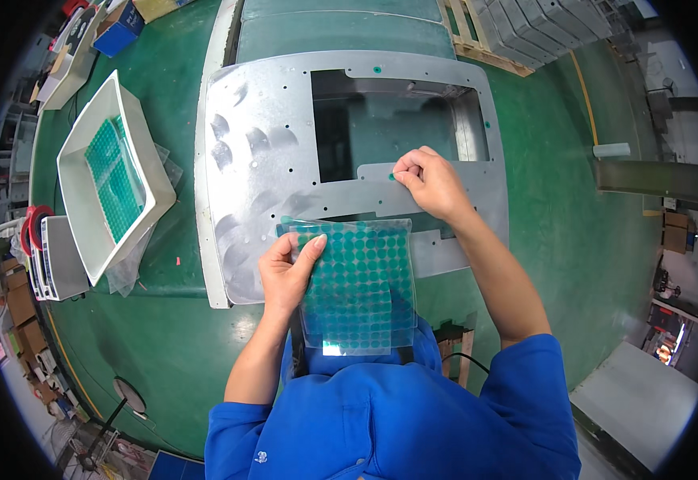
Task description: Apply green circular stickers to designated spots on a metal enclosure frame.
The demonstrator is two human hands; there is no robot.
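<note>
My left hand point(289, 270) grips the upper left edge of a clear sheet of green round stickers point(357, 280), held in front of my body over the panel's near edge. My right hand point(433, 182) is closed in a pinch at a small green round sticker point(393, 177), which touches or is just above the metal panel point(265, 172). This grey panel has rounded corners, a large rectangular opening and several small dark holes. Other green dots sit on it, one near the far edge point(377, 70) and one at the right edge point(487, 124).
On the left, a white tray point(145, 220) holds more green sticker sheets point(117, 172). Beside it stand a box-like holder point(65, 256) and red-handled scissors point(37, 224). Grey stacked parts point(537, 28) rest on a wooden pallet point(493, 58) at the far right. A blue box point(119, 30) is far left.
</note>
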